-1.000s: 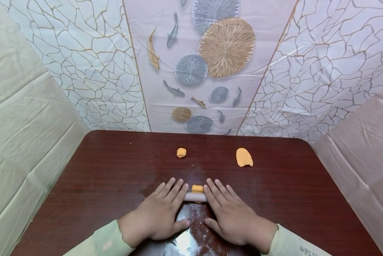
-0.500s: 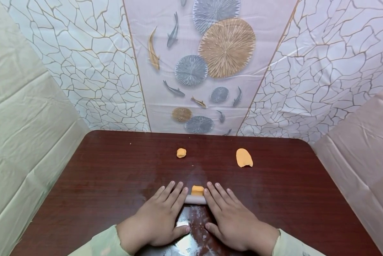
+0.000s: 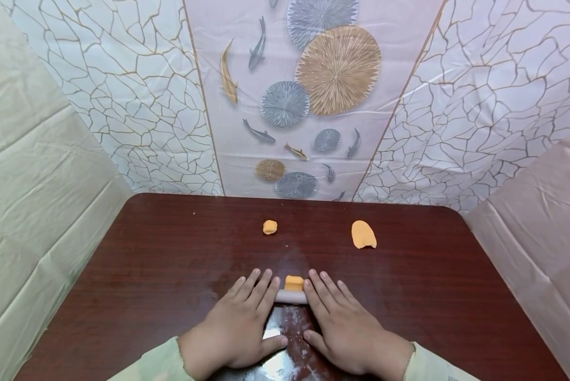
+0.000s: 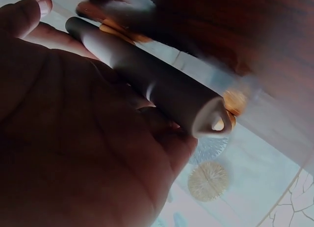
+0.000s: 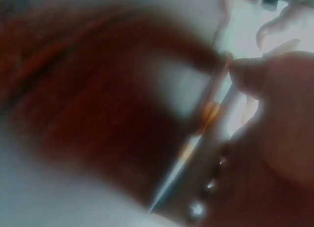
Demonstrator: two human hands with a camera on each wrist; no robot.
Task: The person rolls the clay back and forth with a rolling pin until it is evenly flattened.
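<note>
The orange clay piece (image 3: pixel 293 283) sits mid-table under the grey roller (image 3: pixel 291 297), most of what shows lying just beyond it. I expect it to be light, soft and easily dented, perhaps tacky, so I'd lift it by its edges, flat-fingered. The roller looks stiff, light and smooth, its end recessed in the left wrist view; I'd want contact near both ends, since it could skid on the shiny tabletop (image 3: pixel 171 254). My left hand (image 3: pixel 239 325) and right hand (image 3: pixel 346 325) lie palm-down across it, fingers straight, thumbs spread, pressing without gripping. Farther off are a small orange lump (image 3: pixel 269 227) and, to its right, a flattened orange sheet (image 3: pixel 363 235). Against a second ago, the roller has come slightly nearer me, baring more clay beyond it; lump and sheet haven't moved.
</note>
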